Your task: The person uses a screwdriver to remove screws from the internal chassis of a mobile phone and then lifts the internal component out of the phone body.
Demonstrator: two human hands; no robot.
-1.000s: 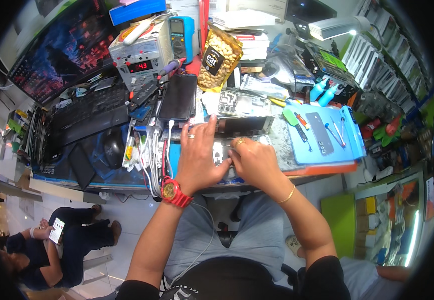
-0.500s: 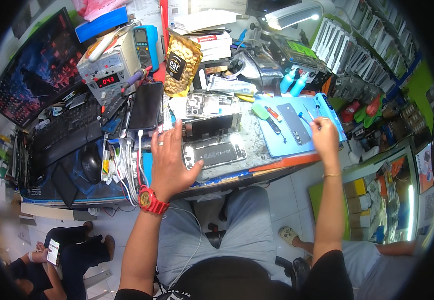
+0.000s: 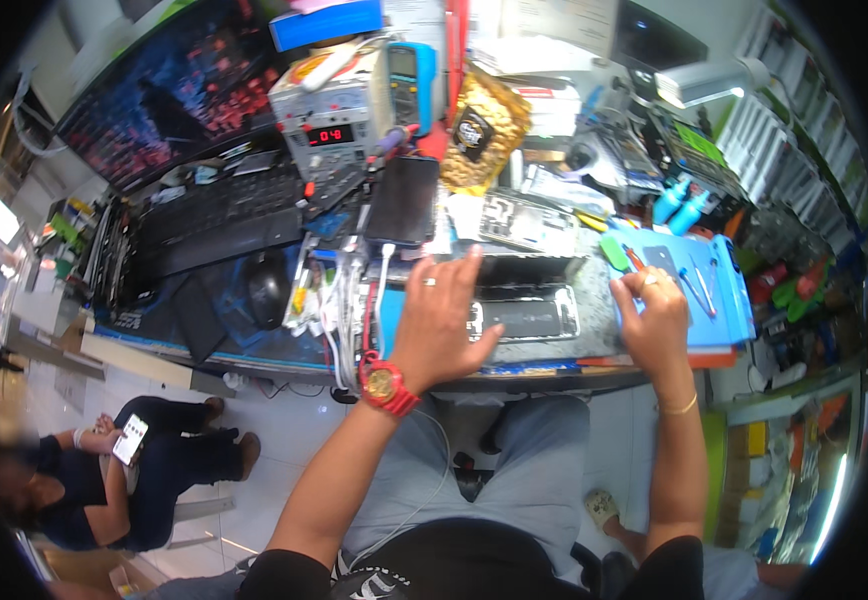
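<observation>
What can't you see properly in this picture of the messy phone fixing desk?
- Opened phone, head view: its near-left end is hidden under the left hand.
- Right hand, head view: whatever its fingers pinch over the blue tool mat is too small to make out.
- Tools on the mat: too small to tell apart.
- Seated person at the lower left: blurred and cut by the dark fisheye rim.

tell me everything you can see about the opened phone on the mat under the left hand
The opened phone lies flat on the grey work mat, long side across the view, back up with the cover off, showing a dark battery block framed by pale metal. The left hand rests on its left end, fingers spread, thumb along its lower edge. The right hand is clear of it, over the blue tool tray. Finer parts are too small to tell.
</observation>
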